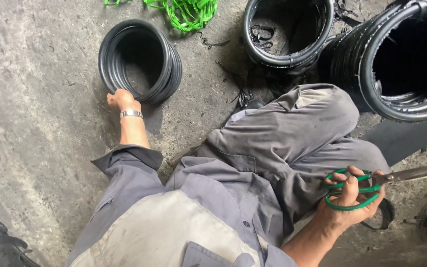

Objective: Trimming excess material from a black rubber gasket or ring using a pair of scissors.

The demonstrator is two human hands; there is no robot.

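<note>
The stack of black rubber rings on the concrete floor is touched at its lower rim by the left hand, whose grip cannot be judged, while green-handled scissors are clasped in the right hand.

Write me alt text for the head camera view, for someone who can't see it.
Seen from above, a person in grey work clothes sits on a concrete floor, left hand touching a stack of black rubber rings, right hand holding green-handled scissors. Bigger black rubber hoops and green strapping lie ahead.
</note>
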